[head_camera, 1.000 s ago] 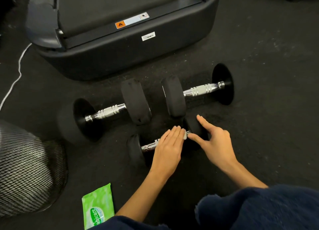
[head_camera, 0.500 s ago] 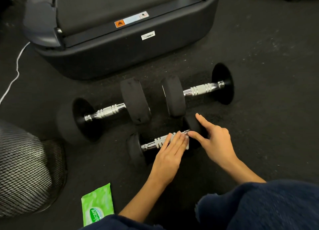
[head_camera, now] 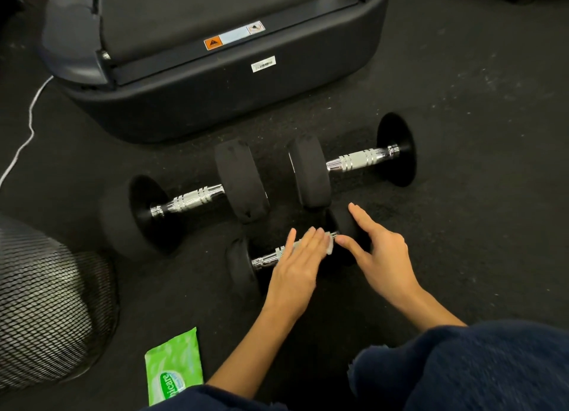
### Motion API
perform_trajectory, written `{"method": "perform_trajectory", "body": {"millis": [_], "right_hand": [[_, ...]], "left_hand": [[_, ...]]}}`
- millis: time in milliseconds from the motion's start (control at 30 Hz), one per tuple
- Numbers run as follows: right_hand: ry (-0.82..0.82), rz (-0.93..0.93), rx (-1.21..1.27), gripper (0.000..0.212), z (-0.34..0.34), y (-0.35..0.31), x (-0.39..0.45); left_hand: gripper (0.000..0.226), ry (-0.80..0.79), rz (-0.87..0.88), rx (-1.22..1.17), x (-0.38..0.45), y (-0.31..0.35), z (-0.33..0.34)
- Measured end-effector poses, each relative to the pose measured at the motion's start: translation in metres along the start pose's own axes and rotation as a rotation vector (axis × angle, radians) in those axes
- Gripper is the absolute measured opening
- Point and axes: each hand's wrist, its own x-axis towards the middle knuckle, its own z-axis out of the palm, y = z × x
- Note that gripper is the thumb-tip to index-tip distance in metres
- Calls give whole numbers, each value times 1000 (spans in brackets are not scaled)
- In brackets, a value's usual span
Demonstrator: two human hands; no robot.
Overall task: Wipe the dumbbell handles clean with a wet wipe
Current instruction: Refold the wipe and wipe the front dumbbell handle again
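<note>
Head view: flat left fingers [head_camera: 308, 241] press wipe [head_camera: 329, 246] on dumbbell handle [head_camera: 271, 258], right hand [head_camera: 381, 256] spread

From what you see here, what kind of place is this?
Probably a home gym or gym corner: three dumbbells on a dark floor, beside a treadmill.

Left hand [head_camera: 300, 261] lies flat on the small dumbbell [head_camera: 264, 261], fingers straight, pressing a wipe [head_camera: 328, 245] onto its handle. Right hand [head_camera: 380, 252] steadies the right-end weight, thumb and forefinger spread. Two bigger dumbbells [head_camera: 191, 199] [head_camera: 354, 159] lie behind, green wipes pack [head_camera: 174, 366] bottom left, all on black floor [head_camera: 477, 225].
</note>
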Motion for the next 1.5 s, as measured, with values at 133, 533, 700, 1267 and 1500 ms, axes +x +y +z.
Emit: {"method": "perform_trajectory", "body": {"millis": [133,533,700,1267,1500], "right_hand": [[4,0,-41,69,0,2,6],[-5,27,-59,72,-3,5,9],[-25,3,-64,72,-4,6,7],[-43,-35,-76,79,-7,7,5],[-46,-38,-102,73,-8,8,9]], "left_hand": [[50,-61,-34,-21,26,-6,-8],[64,7,-114,0,-10,0,-13],[53,-1,-223,45,18,2,-12],[60,4,-52,63,26,10,7],[33,106,227,150,-5,4,17]]}}
